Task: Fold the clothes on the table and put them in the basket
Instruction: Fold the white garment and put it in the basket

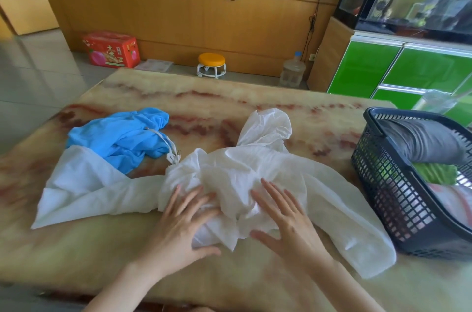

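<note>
Table [229, 104]: stone-look top, cream with red veining.
- Left: blue garment [120, 138], crumpled, with a white cord [166, 143] trailing off its near right side.
- Centre: white garment [255, 163], bunched in the middle, sleeves spread left and right. The left sleeve touches the blue garment's near edge.
- Right end: dark mesh basket [398, 199], just beside the right sleeve.

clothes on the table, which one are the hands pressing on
The crumpled white garment: the left hand and right hand both lie flat on it. The blue garment with a white drawstring lies untouched, farther left.
</note>
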The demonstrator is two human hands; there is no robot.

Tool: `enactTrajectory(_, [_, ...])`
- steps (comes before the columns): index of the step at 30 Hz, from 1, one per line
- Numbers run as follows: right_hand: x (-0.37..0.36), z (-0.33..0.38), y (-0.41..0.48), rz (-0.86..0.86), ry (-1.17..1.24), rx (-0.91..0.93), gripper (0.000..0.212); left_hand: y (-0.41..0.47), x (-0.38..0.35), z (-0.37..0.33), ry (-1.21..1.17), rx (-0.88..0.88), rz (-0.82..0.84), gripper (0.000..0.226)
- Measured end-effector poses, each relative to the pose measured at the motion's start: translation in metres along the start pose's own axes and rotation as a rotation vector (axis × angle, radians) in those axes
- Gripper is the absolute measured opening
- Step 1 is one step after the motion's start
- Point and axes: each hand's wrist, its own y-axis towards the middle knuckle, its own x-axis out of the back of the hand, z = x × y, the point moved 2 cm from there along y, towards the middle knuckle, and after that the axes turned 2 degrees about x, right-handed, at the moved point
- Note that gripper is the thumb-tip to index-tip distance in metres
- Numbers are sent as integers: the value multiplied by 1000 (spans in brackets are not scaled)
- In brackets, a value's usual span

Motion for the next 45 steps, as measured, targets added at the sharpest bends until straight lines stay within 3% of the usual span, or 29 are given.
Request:
enactTrajectory(2, [-19,-11,1,193,-26,-67,95,2,-8,8,32,20,82,78])
enactTrajectory(4, [-26,-19,7,230,9,-111,97,6,-14,15,-21,22,25,71])
enactTrajectory(9, [-6,-26,18,72,202,-196,39,12,-1,24,-238,76,-179,29])
enactTrajectory(12, [27,-23,24,89,580,-360,6,13,31,24,-712,286,-144,35])
enactTrajectory(14, [56,-22,29,43,796,-431,15,13,56,24,-920,370,-117,32])
enactTrajectory(17, [97,-21,34,-38,846,-427,68,11,95,25,-1037,452,-149,30])
enactTrajectory(19, [108,-24,33,-17,797,-453,69,9,105,24,-1125,410,-48,41])
enactTrajectory(20, [107,-24,32,60,740,-465,67,8,107,20,-1131,380,36,46])
enactTrajectory(23, [83,-23,21,369,482,-493,46,-1,80,13,-847,386,230,17])
enactTrajectory(24, [70,-27,14,399,369,-460,37,-2,68,13,-687,337,230,33])
enactTrajectory(27, [50,-19,-2,248,223,-350,72,-7,52,2,-435,163,-29,71])
enactTrajectory(30, [54,6,-18,30,281,-152,86,-17,64,-23,-573,58,-158,48])
enactTrajectory(31, [55,15,-24,39,308,-92,84,-21,67,-30,-646,59,-112,37])
enactTrajectory(33, [54,31,-35,139,359,3,59,-32,64,-38,-691,24,32,25])
enactTrajectory(34, [49,36,-42,223,332,34,50,-38,57,-39,-609,-20,92,29])
enactTrajectory(36, [34,35,-50,398,116,37,77,-53,33,-35,-304,-137,158,58])
enactTrajectory(38, [15,25,-55,521,-38,10,92,-60,13,-26,-155,-87,273,75])
enactTrajectory(39, [8,20,-57,508,-30,-7,85,-61,6,-18,-170,-49,287,72])
enactTrajectory(41, [5,17,-55,347,93,-54,51,-61,2,-8,-236,-6,255,59])
enactTrajectory(43, [22,18,-50,238,228,-180,31,-52,21,-15,-371,128,91,55])
enactTrajectory(45, [46,24,-42,270,510,-363,15,-42,47,-27,-572,298,-64,57])
